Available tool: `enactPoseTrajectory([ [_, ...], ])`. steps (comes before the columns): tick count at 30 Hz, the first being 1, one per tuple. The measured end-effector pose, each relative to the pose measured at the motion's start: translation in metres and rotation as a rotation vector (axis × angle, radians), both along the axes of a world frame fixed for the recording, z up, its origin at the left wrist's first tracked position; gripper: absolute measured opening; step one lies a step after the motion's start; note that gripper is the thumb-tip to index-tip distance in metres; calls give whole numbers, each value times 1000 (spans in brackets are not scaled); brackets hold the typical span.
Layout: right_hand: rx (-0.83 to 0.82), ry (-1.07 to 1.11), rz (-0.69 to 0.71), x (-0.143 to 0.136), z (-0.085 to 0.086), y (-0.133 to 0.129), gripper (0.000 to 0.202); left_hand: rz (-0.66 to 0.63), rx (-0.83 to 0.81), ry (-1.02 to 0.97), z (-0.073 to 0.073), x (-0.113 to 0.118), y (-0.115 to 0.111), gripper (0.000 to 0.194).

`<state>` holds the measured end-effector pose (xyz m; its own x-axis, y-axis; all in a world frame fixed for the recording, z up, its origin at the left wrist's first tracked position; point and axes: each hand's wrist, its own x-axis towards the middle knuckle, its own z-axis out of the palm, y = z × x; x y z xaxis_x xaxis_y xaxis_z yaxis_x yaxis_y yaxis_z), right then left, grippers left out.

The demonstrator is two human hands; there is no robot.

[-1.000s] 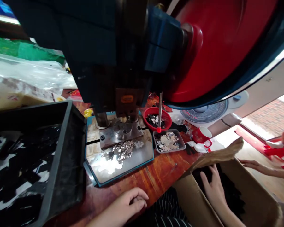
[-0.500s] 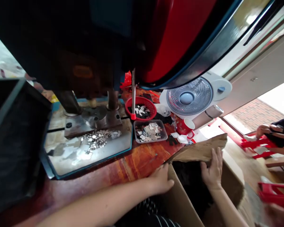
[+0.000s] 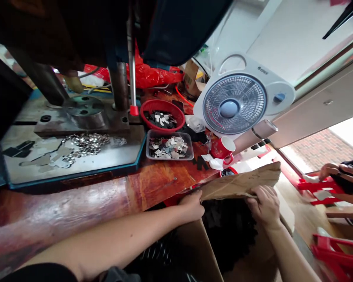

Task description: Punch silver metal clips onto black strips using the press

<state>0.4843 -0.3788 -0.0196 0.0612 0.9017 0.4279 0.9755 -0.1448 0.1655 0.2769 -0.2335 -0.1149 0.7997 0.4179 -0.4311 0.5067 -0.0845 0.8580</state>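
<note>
A cardboard box [image 3: 207,250] stands against the table edge, with a heap of dark pieces [image 3: 231,235] inside. My left hand [image 3: 192,205] is closed on the box's near-left corner, where the raised flap [image 3: 241,182] meets the wall. The fingertips there are partly hidden. Farther right, my right hand [image 3: 266,205] grips the lower edge of that flap, fingers over it and thumb on the inner side. The flap is tilted up between the two hands.
On the table are a press bed [image 3: 123,164] with shiny scraps [image 3: 88,145], a red basket [image 3: 147,105], a clear tub [image 3: 148,150] of metal pieces, a red mug [image 3: 219,148] and a fan [image 3: 235,103]. A co-worker's hands [image 3: 331,170] are at right beside red stools [image 3: 338,250].
Both hands have closed on the flap and box corner; the right fingers were stretched against the flap before. My view has shifted, so the press and tubs sit further left.
</note>
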Motion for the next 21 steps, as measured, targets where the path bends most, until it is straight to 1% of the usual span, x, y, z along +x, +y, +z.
enactPoseTrajectory([
  [3, -94, -50, 33, 3, 16, 15, 48, -3, 25, -6, 6, -6, -18, 76],
  [6, -233, -101, -4, -2, 28, 32, 49, -12, 37, -25, 11, -14, -31, 73],
  [8, -294, -105, -45, -8, 33, 39, 51, -31, 40, -34, 13, -18, -33, 69],
  [11, -348, -82, -100, -19, 36, 46, 56, -63, 40, -18, 16, -18, -22, 60],
  [14, -376, -86, -129, -28, 37, 51, 63, -81, 35, -24, 23, -5, -4, 52],
  [15, -380, -83, -131, -29, 38, 52, 64, -78, 13, -84, 27, 1, 1, 51],
  [16, -386, -75, -136, -28, 39, 53, 66, -26, -85, -229, 31, 7, 4, 52],
  [17, -387, -59, -125, -26, 40, 52, 67, -7, -171, -307, 34, 12, 7, 53],
  [18, -391, -37, -93, -23, 41, 50, 67, 16, -205, -347, 37, 16, 7, 55],
  [19, -392, -10, -50, -18, 42, 46, 66, 45, -216, -377, 38, 19, 7, 56],
  [21, -361, 34, 35, -2, 42, 37, 63, 88, -194, -376, 39, 20, 3, 58],
])
